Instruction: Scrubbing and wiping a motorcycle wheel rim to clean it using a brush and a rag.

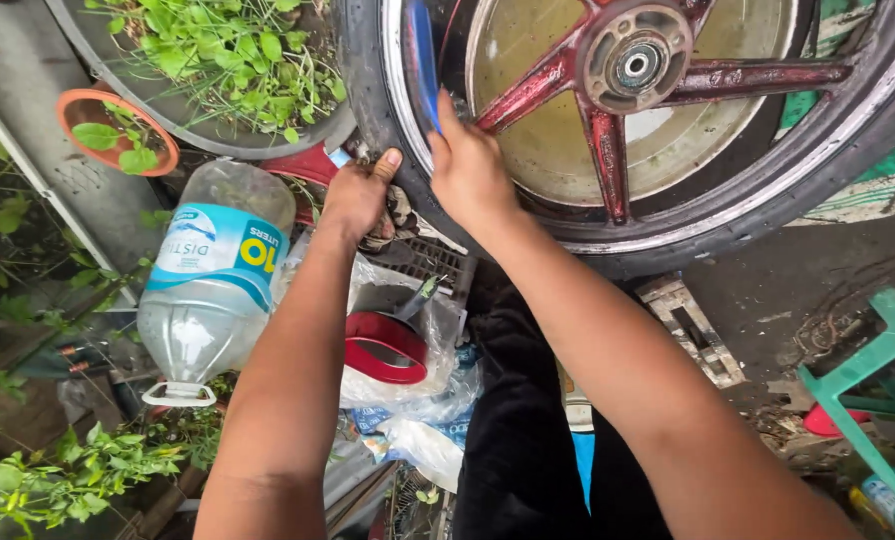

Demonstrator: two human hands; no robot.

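Both hands up at the wheel (pixel 658 130) in the upper middle of the head view. Left hand (pixel 360 195) closed in a fist around the black tyre (pixel 368 80) at its lower left edge, thumb up and pressed against the rubber. Right hand (pixel 468 165) just beside it, fingers curled over the inside of the rim and out of sight, gripping a blue strip (pixel 424 60) that runs up along the rim edge; how tightly, cannot tell. Wheel filling the top centre and right of the frame, with red spokes (pixel 608 160) meeting at a grey hub (pixel 636 62). Big clear water bottle (pixel 213 280) with a blue label lying at centre left, neck pointing down the frame. Red round tin (pixel 386 345) in a clear plastic bag (pixel 433 385) in the lower middle, between the forearms. Orange flowerpot (pixel 118 130) with a small green plant at upper left, and a larger grey planter (pixel 198 135) full of weeds beside it along the top. Green plastic stool (pixel 873 370) at the right edge. Dark trousers (pixel 518 440) at bottom centre.
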